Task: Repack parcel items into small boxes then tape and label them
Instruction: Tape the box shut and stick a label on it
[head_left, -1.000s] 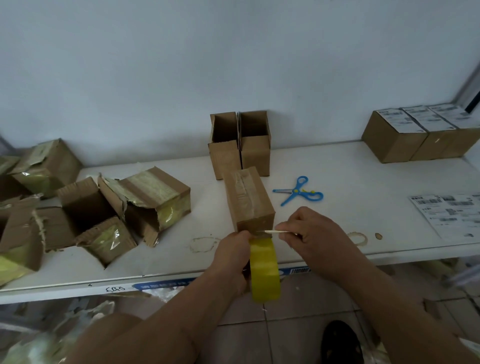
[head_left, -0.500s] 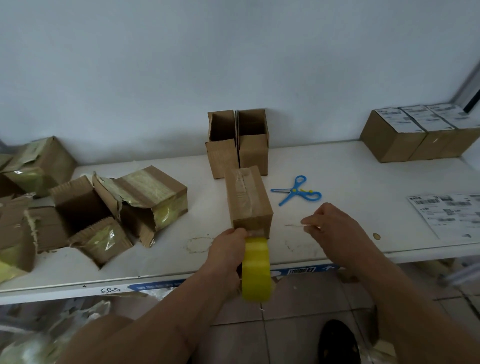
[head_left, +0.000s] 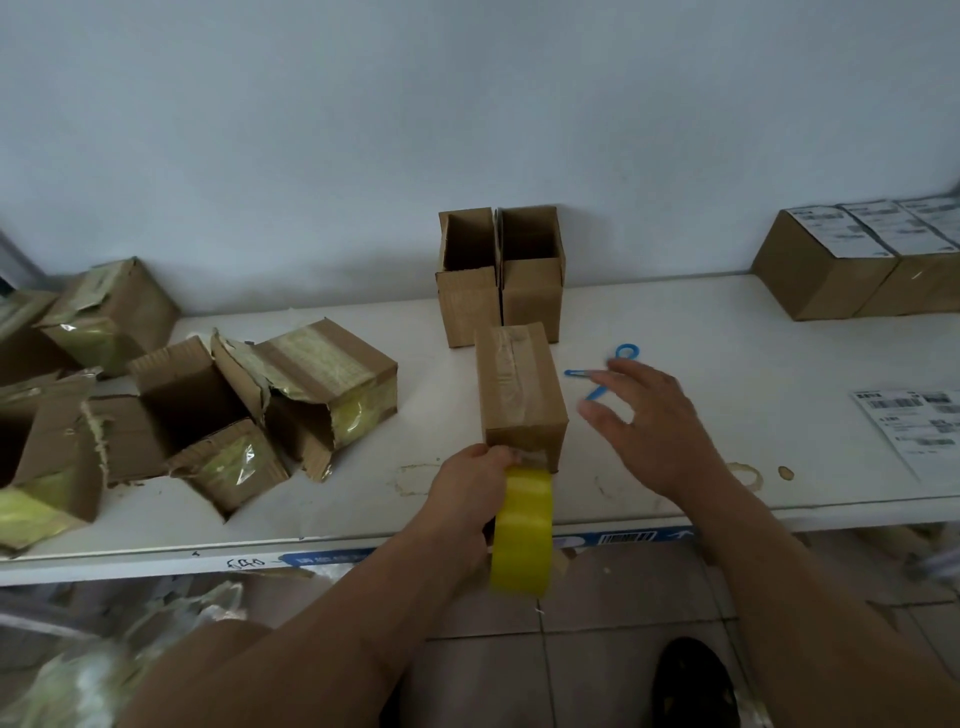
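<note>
Two hands work at the front edge of the white tabletop (head_left: 675, 322). The left hand (head_left: 470, 486) is closed around a yellow tape roll (head_left: 522, 530), which hangs just past the tabletop's front edge, its strip running up onto the near face of a small sealed box (head_left: 519, 395). That box stands a little back from the front edge, near the middle, with clear tape along its top seam. The right hand (head_left: 649, 421) is spread open and holds nothing — it hovers over the tabletop just to the right of the box, fingers splayed and a little blurred. Beyond its fingertips lie blue scissors (head_left: 613, 364), partly hidden by the hand. Behind the sealed box, against the wall at the back edge, stand two open empty boxes (head_left: 498, 275) side by side, touching. At the back right corner sits a row of closed boxes with printed labels (head_left: 852, 260) on top. A sheet of printed labels (head_left: 919, 426) lies flat near the right edge. Toward the left edge, torn parcel cartons (head_left: 218, 395) with yellowish tape and plastic are heaped together — several gape open, and what they hold cannot be made out. A dark shoe (head_left: 693, 680) shows on the tiled floor below.
</note>
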